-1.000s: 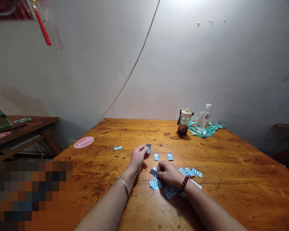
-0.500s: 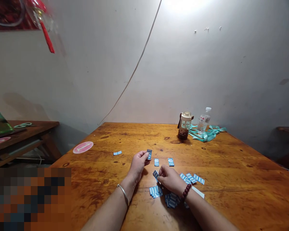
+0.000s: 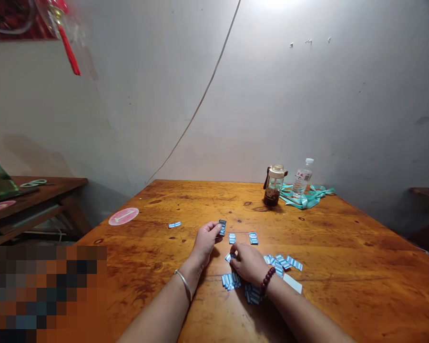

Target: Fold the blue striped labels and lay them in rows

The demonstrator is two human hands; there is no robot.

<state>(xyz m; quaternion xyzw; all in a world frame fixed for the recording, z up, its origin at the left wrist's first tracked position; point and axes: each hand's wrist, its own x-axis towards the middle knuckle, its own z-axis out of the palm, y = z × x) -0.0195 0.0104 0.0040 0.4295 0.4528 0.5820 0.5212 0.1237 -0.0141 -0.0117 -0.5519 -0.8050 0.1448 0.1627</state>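
Note:
My left hand (image 3: 208, 238), above the middle of the table, pinches a small blue-and-white striped card (image 3: 222, 227) between thumb and fingers. Closer to me and to the right, my right hand (image 3: 248, 262) is closed on another small striped card (image 3: 229, 257), partly hidden by the fingers. Just beyond it lie two small card stacks, a left one (image 3: 232, 238) and a right one (image 3: 253, 238). Loose cards form a fanned group (image 3: 230, 281), a darker pile (image 3: 252, 294) under my right wrist, and a spread (image 3: 283, 262) to the right.
A white card (image 3: 292, 283) lies beside my right forearm. At the back right stand a tumbler with dark liquid (image 3: 272, 190) and a water bottle (image 3: 302, 178) among turquoise ribbons (image 3: 309, 201). On the left are a pink round sticker (image 3: 123, 216) and a small striped piece (image 3: 175, 225).
My right hand has shifted slightly left, and the card in it has turned from upright to flatter, with a paler face showing. My left hand has stayed nearly still with its card.

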